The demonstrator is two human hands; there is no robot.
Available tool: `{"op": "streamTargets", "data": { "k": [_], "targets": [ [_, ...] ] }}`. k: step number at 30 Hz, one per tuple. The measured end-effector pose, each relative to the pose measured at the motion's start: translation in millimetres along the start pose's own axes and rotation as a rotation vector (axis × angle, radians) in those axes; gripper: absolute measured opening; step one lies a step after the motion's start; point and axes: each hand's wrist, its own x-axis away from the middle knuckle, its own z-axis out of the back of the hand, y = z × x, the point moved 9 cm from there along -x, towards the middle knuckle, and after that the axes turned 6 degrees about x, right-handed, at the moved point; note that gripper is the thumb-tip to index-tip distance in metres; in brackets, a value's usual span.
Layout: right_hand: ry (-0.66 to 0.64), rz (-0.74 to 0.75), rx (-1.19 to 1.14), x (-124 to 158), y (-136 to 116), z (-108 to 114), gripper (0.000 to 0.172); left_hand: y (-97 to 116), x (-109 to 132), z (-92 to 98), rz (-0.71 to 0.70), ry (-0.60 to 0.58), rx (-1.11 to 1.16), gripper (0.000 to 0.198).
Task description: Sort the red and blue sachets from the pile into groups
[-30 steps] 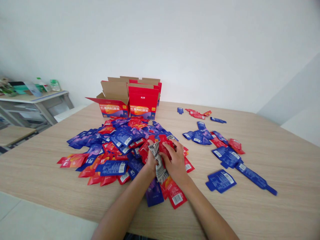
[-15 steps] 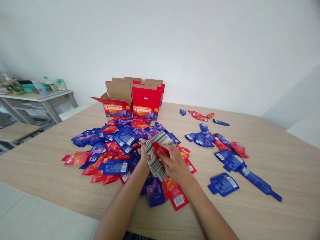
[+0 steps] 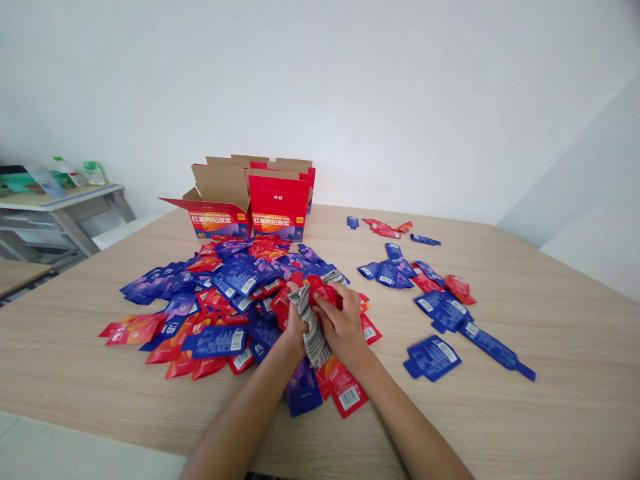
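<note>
My left hand [image 3: 297, 328] is closed on a crumpled grey-and-white striped cloth [image 3: 315, 340]. My right hand [image 3: 346, 327] grips a red pouch [image 3: 323, 291] against that cloth, with its fingertips on the pouch. Another red pouch [image 3: 281, 305] shows just beside the left fingers; whether they touch it I cannot tell. Below and around both hands lies a pile of red and blue-purple pouches [image 3: 245, 275]. A red pouch with a barcode [image 3: 347, 393] and a purple pouch [image 3: 304, 393] lie at the pile's near edge, under the wrists.
Open red cartons [image 3: 279, 207] stand behind the pile. Several flattened blue pouches [image 3: 433, 359] and red pouches [image 3: 459, 288] lie scattered to the right on the wooden table [image 3: 565, 320]. A side desk [image 3: 75, 198] with bottles stands at the far left.
The striped cloth, spread flatter before, is now bunched around the red pouch between my hands. The camera view has turned a little to the right.
</note>
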Motion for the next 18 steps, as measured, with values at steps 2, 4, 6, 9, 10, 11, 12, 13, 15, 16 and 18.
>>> {"op": "streamTargets", "data": {
  "k": [2,4,6,9,10,11,12,13,15,16,18],
  "targets": [
    [0.042,0.007,0.033,0,1,5,0.047,-11,0,0.1,0.047,-0.029,0.011,0.061],
    [0.064,0.043,0.090,-1,-3,9,0.052,-11,0,0.7,0.059,-0.042,0.029,0.060],
    [0.032,0.102,0.130,-1,-10,7,0.056,-4,0,0.8,0.033,-0.033,0.066,0.060],
    [-0.109,0.145,0.058,0,-20,-4,0.059,15,1,-1.9,-0.056,-0.011,0.116,0.060],
    [-0.147,0.134,0.009,1,-22,-6,0.060,23,1,-3.8,-0.095,-0.016,0.120,0.059],
    [-0.172,0.116,-0.040,1,-23,-8,0.061,30,2,-5.6,-0.132,-0.024,0.115,0.059],
    [-0.188,0.098,-0.086,0,-23,-9,0.062,36,3,-6.9,-0.166,-0.034,0.106,0.060],
    [-0.198,0.088,-0.128,0,-23,-10,0.062,42,4,-7.6,-0.191,-0.043,0.092,0.061],
    [-0.229,0.106,-0.202,-1,-26,-11,0.065,51,5,-5.3,-0.209,-0.044,0.054,0.065],
    [-0.246,0.135,-0.230,-1,-29,-11,0.067,54,4,-3.2,-0.206,-0.044,0.036,0.068],
    [-0.263,0.209,-0.267,0,-35,-11,0.070,61,3,-0.3,-0.199,-0.068,0.018,0.073]
  ]
}}
